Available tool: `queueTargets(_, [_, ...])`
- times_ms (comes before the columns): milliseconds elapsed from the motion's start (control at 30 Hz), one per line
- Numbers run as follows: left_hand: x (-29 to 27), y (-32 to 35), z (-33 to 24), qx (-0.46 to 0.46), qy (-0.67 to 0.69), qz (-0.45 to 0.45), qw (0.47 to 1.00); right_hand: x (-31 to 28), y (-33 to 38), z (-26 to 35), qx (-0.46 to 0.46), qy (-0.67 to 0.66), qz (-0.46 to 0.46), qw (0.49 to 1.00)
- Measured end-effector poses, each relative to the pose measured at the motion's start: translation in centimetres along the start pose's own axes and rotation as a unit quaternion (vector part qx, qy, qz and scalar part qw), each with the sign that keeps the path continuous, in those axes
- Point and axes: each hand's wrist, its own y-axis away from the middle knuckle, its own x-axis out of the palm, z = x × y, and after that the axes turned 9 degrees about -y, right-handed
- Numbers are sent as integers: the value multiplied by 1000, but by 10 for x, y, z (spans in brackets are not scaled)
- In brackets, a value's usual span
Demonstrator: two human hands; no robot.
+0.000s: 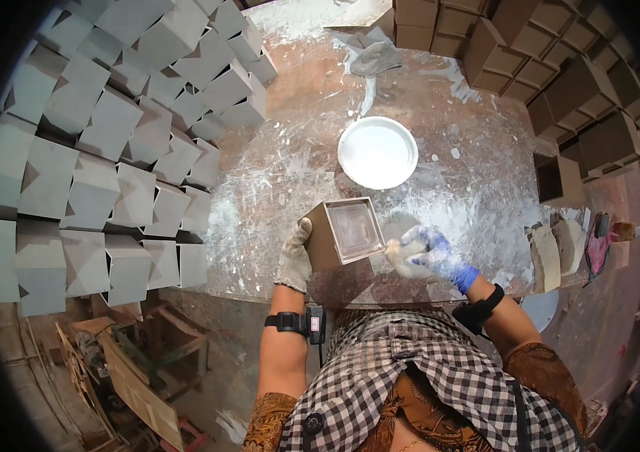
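Note:
My left hand, in a whitish knit glove, grips a brown open box by its left side. The box is tilted above the near part of the table, and its pale, wet-looking inside faces up. Close to the box's right edge is my right hand, in a blue glove smeared with white. Its fingers are closed round a small pale, sponge-like wad, whose kind I cannot make out. Beyond the box stands a round white tub of white liquid.
Stacks of whitish-grey boxes rise at the left. Brown boxes are piled at the back right. A crumpled grey cloth lies on the paint-stained table. Pale gloves or rags hang at the right edge.

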Motion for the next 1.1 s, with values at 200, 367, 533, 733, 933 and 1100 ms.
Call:
queueTargets(200, [31,18,-13,11,-70,14,997,0,-35,48,-195,265,-93,940])
queueTargets(367, [16,8,-4,23,-8,21,999,16,-83,71,-313,495,75,807])
queueTargets(533, [4,-2,8,48,-48,6,998,14,-94,48,-322,461,51,825])
queueTargets(733, [34,11,-2,32,-112,-23,993,9,-93,64,-205,503,153,825])
queueTargets(933, [33,13,-6,36,-113,-28,993,5,-67,81,-50,340,267,900])
queueTargets(1100, [32,12,-7,40,-111,-26,993,-6,-70,42,12,4,222,975])
